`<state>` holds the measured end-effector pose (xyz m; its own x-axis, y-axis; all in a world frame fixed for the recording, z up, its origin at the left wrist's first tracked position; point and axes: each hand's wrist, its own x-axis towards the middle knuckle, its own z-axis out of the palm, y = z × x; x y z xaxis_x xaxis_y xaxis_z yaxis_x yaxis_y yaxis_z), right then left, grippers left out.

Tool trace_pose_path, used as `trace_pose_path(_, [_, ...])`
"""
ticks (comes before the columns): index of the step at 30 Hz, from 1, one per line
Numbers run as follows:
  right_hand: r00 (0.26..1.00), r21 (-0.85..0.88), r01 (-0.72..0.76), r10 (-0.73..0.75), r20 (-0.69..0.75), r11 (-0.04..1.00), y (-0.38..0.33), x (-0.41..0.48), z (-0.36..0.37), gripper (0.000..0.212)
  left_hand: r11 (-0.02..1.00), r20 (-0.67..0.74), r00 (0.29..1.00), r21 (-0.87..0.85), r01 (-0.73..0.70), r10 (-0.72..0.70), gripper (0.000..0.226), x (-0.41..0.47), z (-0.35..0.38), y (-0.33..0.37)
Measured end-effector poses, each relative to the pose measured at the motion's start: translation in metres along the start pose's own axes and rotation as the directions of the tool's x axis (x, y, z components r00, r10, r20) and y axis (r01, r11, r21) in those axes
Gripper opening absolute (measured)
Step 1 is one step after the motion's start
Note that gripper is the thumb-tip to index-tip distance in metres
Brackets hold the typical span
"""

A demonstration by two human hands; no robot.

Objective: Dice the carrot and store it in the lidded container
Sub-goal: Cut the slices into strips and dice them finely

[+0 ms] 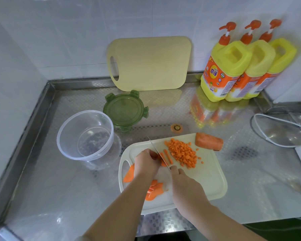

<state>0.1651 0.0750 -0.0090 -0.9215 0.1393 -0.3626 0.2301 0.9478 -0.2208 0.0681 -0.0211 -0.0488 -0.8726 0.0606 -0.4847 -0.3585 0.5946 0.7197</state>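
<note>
A white cutting board (208, 178) lies on the steel counter. A pile of diced carrot (182, 151) covers its far middle, and a thick carrot chunk (209, 141) lies at its far right corner. My left hand (146, 162) holds down carrot strips (167, 156) with curled fingers. My right hand (182, 181) grips the knife (155, 150), whose blade rests across the strips. Carrot slices (153, 189) lie by my left forearm. An empty clear container (85, 134) stands left of the board, with its green lid (124, 110) behind it.
A carrot top (176, 128) lies on the counter behind the board. A yellow cutting board (149, 63) leans on the tiled wall. Three yellow detergent bottles (233, 70) stand at the back right. A glass lid (281, 131) rests at the right.
</note>
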Motion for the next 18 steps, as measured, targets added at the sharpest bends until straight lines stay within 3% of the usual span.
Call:
trace_pose_path(4, [1.0, 0.006, -0.011, 0.011, 0.004, 1.0, 0.001, 0.005, 0.003, 0.049, 1.0, 0.008, 1.0, -0.014, 0.005, -0.005, 0.009, 0.0, 0.0, 0.0])
trace_pose_path(12, [1.0, 0.252, 0.017, -0.011, -0.025, 0.968, 0.018, 0.003, -0.008, 0.032, 0.998, -0.007, 1.0, 0.06, -0.019, 0.02, 0.011, -0.005, -0.003, 0.005])
trace_pose_path(18, [0.996, 0.169, 0.048, -0.033, -0.088, 0.985, 0.011, -0.003, -0.011, 0.041, 0.999, -0.02, 1.0, 0.047, 0.019, -0.018, 0.011, -0.005, -0.003, 0.002])
